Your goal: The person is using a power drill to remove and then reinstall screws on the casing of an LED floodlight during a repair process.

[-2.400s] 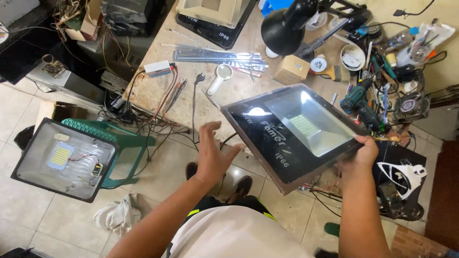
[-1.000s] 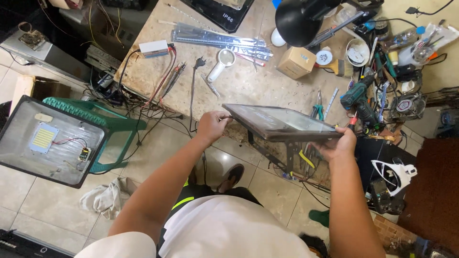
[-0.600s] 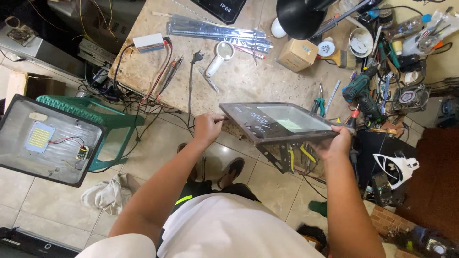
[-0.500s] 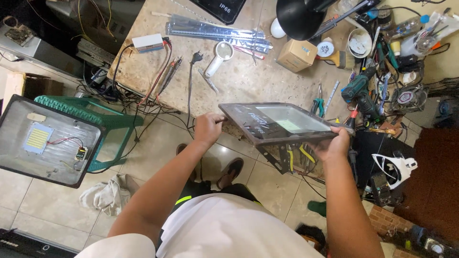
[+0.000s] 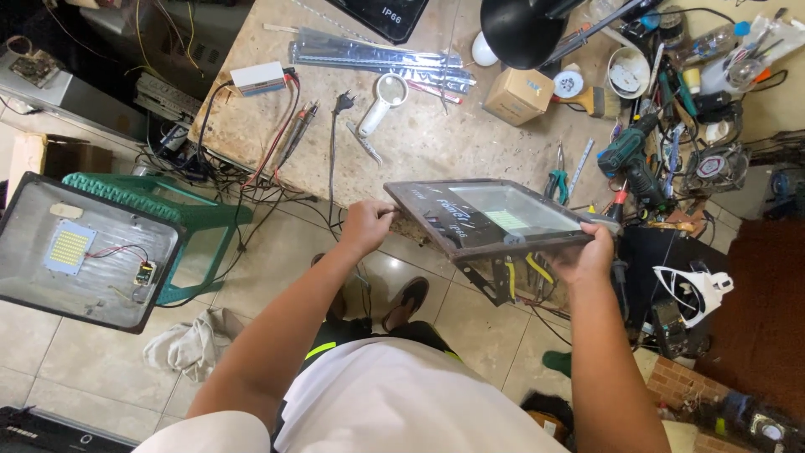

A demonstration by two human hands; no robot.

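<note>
Both hands hold a flat rectangular floodlight with a dark metal frame and glass front (image 5: 495, 220) at the near edge of the speckled stone desk (image 5: 419, 143), glass side up and roughly level, with its far part over the desk and its near part past the edge. The left hand (image 5: 366, 226) is curled round the lamp's left corner, fingers pinching the frame. The right hand (image 5: 584, 256) grips the right near corner from below, thumb on the rim. Just beyond the lamp, toward the right edge of the desk, lie teal-handled pliers (image 5: 558, 179) and a dark green cordless drill (image 5: 629, 155). Farther back are a white-handled magnifying glass (image 5: 381, 101), a small brown cardboard box (image 5: 517, 96) and a black domed desk lamp shade (image 5: 524, 29). On the tiled floor (image 5: 251, 277) to the left, a second, opened floodlight housing with a yellow LED panel (image 5: 88, 252) leans against a green plastic stool (image 5: 180, 222).
</note>
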